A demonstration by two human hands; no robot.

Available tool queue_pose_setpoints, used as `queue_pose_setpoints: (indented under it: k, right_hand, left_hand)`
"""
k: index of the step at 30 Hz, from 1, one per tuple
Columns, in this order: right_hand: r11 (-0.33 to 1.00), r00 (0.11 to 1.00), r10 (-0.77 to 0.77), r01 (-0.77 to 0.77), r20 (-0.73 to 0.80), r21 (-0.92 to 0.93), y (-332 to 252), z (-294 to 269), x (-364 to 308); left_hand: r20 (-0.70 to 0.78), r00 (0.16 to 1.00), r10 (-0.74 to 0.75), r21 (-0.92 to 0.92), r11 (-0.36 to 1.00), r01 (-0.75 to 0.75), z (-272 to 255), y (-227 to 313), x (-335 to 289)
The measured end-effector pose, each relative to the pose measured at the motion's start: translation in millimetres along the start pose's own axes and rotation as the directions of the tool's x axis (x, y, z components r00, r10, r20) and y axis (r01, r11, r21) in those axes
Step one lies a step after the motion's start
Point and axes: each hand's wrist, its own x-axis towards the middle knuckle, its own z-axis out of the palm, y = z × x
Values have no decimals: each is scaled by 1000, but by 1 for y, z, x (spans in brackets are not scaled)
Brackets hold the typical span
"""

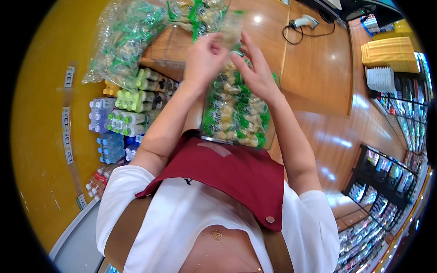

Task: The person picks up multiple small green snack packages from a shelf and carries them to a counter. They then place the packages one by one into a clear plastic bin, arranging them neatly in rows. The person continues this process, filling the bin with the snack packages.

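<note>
A small clear-and-green snack packet [232, 31], blurred by motion, is between my hands at the upper middle. The fingers of my left hand [205, 61] are curled closed at its left edge. On its other side is my right hand [258, 73], thumb and fingers spread apart, close to the packet's lower right. Below both hands stands a clear box [271, 136] holding rows of similar packets [234, 113] with pale round contents. My wrists partly cover the upper rows.
A large clear bag of green packets [129, 43] lies at the upper left, with more loose packets [205, 16] beside it. Several bottle packs [132, 100] stand left of the box. A corded handheld scanner [304, 22] rests on the wooden counter [318, 68]. Yellow baskets [389, 54] are stacked far right.
</note>
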Motion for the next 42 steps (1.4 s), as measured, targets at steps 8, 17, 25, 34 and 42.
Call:
queue_pose_setpoints:
  k: [8, 17, 25, 34, 42]
  right_hand:
    - [883, 950, 309, -306, 52, 355, 12, -78, -6]
    - [770, 456, 593, -78, 664, -633, 49, -66, -2]
    - [623, 643, 554, 101, 529, -776, 75, -56, -12]
    - [495, 825, 453, 82, 338, -865, 66, -41, -47]
    - [499, 817, 451, 101, 358, -860, 70, -22, -52]
  left_hand:
    - [469, 859, 206, -4, 973, -231, 26, -3, -10]
    - [688, 723, 59, 321, 869, -376, 47, -70, -29]
    - [719, 694, -37, 369, 867, -335, 60, -52, -30]
    - [507, 844, 174, 248, 908, -336, 56, -63, -15]
    - [-64, 994, -87, 341, 934, 104, 1, -109, 97]
